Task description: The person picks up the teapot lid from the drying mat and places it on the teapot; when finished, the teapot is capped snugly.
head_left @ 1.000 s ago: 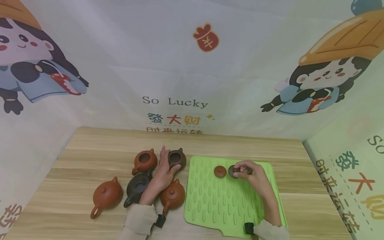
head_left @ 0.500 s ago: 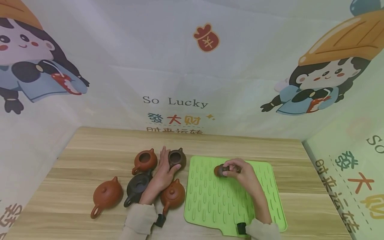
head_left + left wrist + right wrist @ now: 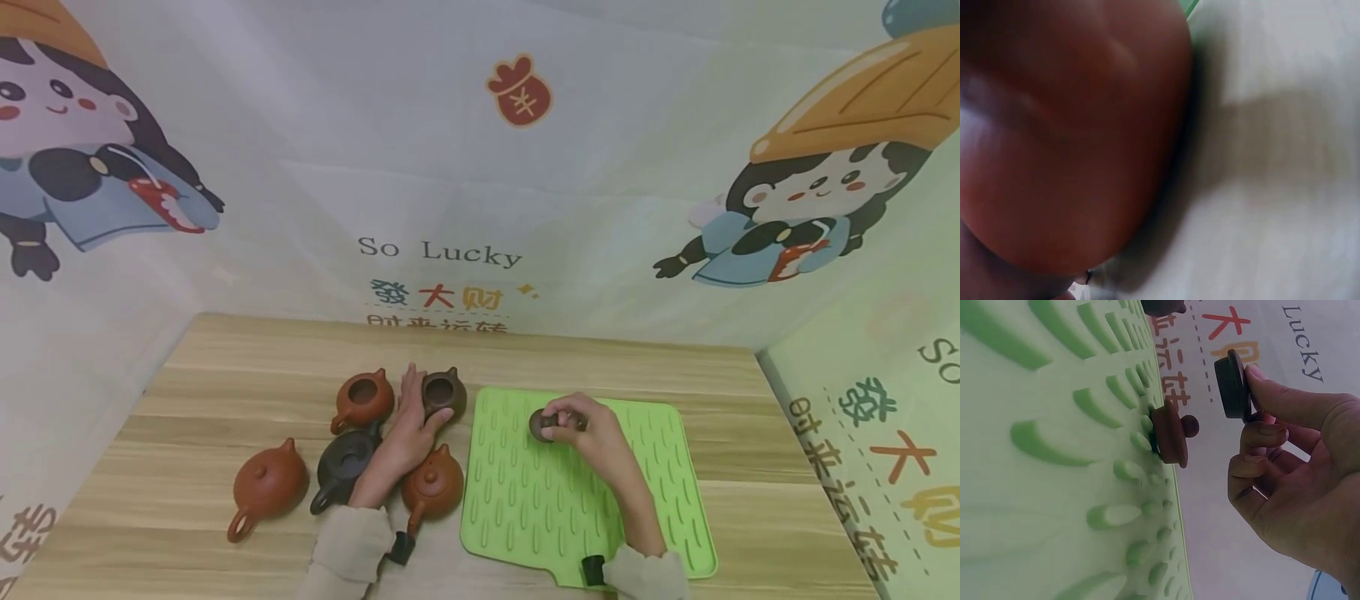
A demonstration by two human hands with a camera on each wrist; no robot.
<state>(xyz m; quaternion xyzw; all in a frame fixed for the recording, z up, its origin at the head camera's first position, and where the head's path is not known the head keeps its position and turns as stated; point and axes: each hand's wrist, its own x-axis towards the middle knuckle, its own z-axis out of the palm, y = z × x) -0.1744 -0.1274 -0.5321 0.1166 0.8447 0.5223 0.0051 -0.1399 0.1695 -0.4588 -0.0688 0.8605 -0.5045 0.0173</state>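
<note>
My left hand (image 3: 405, 433) holds a lidless dark brown teapot (image 3: 442, 390), thumb on its near side and fingers along its left. Above the green mat (image 3: 517, 517), my right hand (image 3: 596, 437) pinches a dark brown teapot lid (image 3: 1232, 387) by its top. Below that lid, a reddish-brown lid (image 3: 1172, 434) rests knob up on the mat; the head view hides it. Close to my left wrist stands a lidded reddish-brown teapot (image 3: 435, 487). A reddish-brown rounded surface (image 3: 1085, 187) fills much of the left wrist view, blurred.
Left of my left hand are a lidless reddish teapot (image 3: 365, 398) and a black teapot (image 3: 341, 467), partly covered by my forearm. Farther left sits a larger lidded reddish teapot (image 3: 270, 483). A printed cloth backdrop (image 3: 435, 183) encloses the wooden table (image 3: 172, 400).
My right hand has moved left with the dark lid, from beside the reddish lid to over it. My left hand has stayed on the dark brown teapot.
</note>
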